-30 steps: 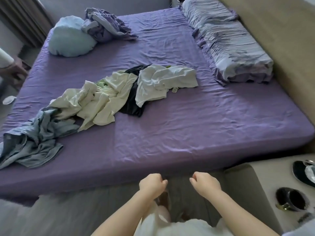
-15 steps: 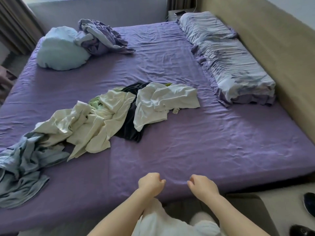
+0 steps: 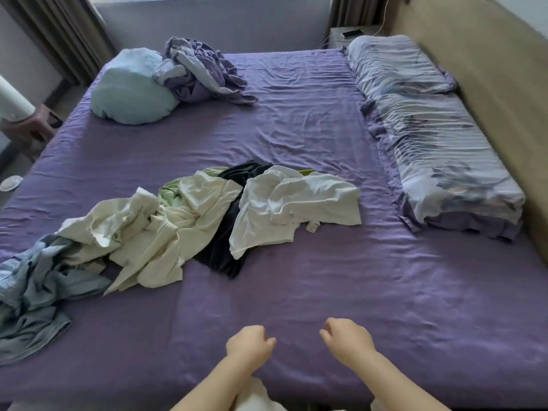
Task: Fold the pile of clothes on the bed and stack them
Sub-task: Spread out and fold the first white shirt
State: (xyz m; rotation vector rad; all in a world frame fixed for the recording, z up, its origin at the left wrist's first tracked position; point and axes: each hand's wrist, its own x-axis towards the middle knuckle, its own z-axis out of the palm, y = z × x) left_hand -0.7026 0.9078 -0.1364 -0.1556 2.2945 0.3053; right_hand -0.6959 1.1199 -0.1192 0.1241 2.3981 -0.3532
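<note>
**Pile of clothes lies unfolded across the bed, both hands empty**

The pile of clothes (image 3: 207,221) sprawls in a loose band across the middle and left of the bed (image 3: 341,292), on the purple sheet. At its right end a white shirt (image 3: 296,209) lies crumpled, partly over a black garment (image 3: 225,250) that shows beneath and behind it. A sliver of yellow-green cloth (image 3: 307,172) peeks out at the far edge of the white shirt. Left of the black garment are cream garments (image 3: 166,232), tangled together, with a pale green piece (image 3: 170,192) among them. At the far left a grey-blue garment (image 3: 32,289) trails toward the edge of the bed, touching the cream ones.

The left hand (image 3: 249,347) and right hand (image 3: 347,338) hover over the near edge of the bed, near each other and well apart from the pile. Both have their fingers curled inward in loose fists and hold nothing.

At the far left corner sit a light blue pillow (image 3: 130,90) and, touching it, a bunched purple-grey cloth (image 3: 201,75). Two patterned pillows (image 3: 430,137) lie in a row along the beige headboard (image 3: 489,69) on the right. A phone (image 3: 352,33) rests on a bedside stand beyond them.
</note>
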